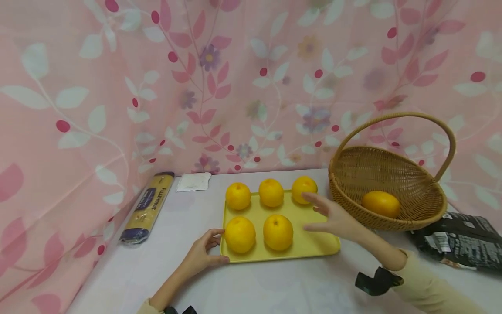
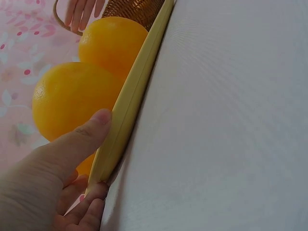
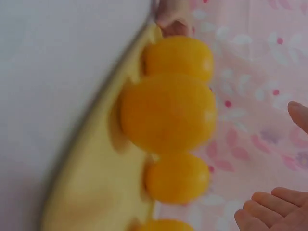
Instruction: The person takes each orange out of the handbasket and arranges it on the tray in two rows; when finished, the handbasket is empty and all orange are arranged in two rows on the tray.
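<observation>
A yellow tray carries several oranges, among them a front-left orange, an orange beside it, and a back-right orange. At the tray's near-left corner my left hand grips the edge. The left wrist view shows the thumb against the rim, with the other fingers curled around the corner. Above the tray's right part is my right hand, thumb and fingers spread and nothing held. Its fingertips overlap the back-right orange in the head view; whether they touch it I cannot tell.
To the right stands a wicker basket with a tall handle and one orange inside. A black package lies beside it. On the left are a spaghetti packet and a small white packet. A floral curtain hangs behind.
</observation>
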Action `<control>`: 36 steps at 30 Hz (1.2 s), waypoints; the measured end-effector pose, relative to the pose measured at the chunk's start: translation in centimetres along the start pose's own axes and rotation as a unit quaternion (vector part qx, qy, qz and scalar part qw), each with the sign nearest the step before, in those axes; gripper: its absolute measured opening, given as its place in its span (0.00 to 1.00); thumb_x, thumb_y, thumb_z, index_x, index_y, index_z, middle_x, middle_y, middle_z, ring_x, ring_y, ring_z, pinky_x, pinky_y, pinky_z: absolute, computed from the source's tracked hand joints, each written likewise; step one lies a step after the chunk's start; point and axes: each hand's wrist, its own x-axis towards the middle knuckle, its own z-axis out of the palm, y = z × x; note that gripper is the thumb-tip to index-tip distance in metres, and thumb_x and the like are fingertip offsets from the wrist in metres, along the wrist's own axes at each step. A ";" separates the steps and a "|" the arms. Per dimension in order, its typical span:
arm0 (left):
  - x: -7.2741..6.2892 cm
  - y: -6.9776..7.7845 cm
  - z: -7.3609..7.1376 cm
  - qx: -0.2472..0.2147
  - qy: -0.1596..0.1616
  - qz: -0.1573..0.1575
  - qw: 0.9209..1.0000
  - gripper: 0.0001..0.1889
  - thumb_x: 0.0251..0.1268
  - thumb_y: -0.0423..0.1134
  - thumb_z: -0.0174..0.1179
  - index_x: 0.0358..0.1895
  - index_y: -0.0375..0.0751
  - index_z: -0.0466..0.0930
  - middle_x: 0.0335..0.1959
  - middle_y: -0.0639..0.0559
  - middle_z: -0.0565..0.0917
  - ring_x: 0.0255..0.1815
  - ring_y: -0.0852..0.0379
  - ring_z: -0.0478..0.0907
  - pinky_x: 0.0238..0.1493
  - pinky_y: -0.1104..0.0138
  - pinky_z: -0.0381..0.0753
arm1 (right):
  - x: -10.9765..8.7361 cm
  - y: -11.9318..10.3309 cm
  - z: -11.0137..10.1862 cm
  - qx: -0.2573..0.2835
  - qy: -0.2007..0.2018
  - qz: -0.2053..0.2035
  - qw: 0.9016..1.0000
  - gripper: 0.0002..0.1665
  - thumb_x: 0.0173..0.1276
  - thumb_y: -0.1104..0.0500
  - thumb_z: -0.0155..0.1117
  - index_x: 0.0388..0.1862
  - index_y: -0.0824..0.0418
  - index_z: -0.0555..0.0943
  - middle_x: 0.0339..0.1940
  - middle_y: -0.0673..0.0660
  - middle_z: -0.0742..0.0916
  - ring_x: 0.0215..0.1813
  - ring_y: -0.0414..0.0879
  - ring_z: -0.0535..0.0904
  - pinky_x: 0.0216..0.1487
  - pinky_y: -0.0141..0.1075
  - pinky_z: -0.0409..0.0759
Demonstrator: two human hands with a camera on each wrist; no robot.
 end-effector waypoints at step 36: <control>-1.3 1.5 0.0 0.002 -0.011 -0.011 1.000 0.34 0.40 0.33 0.72 0.55 0.32 0.67 0.44 0.40 0.75 0.45 0.44 0.72 0.53 0.54 0.68 | 0.4 5.3 -18.6 -0.278 0.049 0.164 0.945 0.32 0.66 0.48 0.52 0.51 0.77 0.70 0.49 0.76 0.73 0.50 0.70 0.67 0.48 0.61 0.65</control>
